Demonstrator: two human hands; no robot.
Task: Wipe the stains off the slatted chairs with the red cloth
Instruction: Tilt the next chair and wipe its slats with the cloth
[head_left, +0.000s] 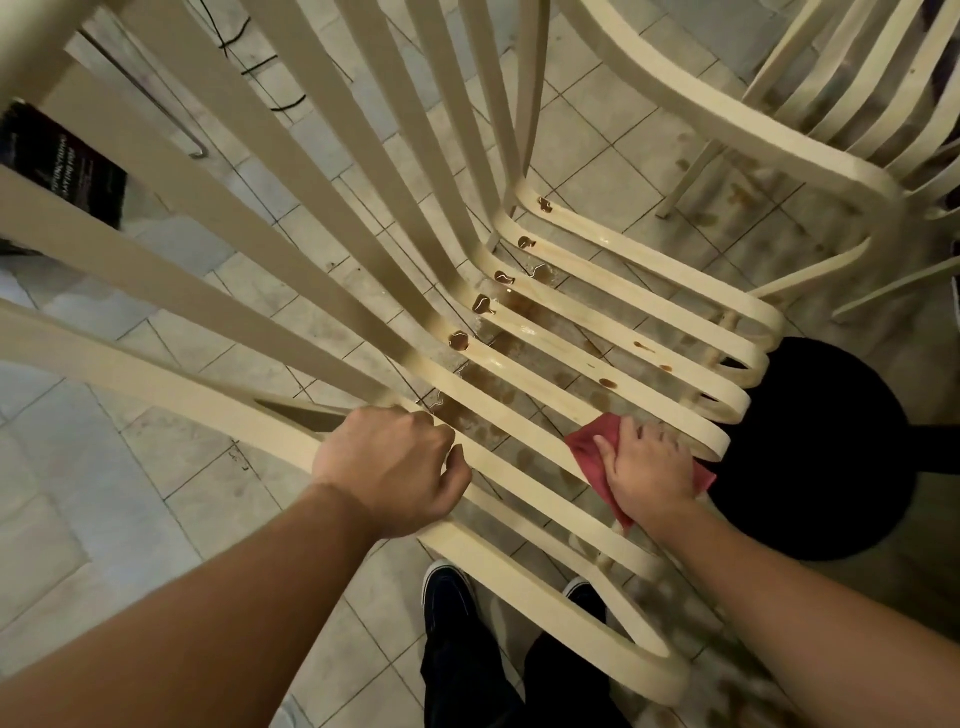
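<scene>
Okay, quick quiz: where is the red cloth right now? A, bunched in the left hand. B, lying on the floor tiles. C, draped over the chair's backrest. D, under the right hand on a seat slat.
D: the red cloth sits under the right hand, which presses it onto a seat slat of the slatted chair, while the left hand grips the chair's frame and holds no cloth.
</scene>
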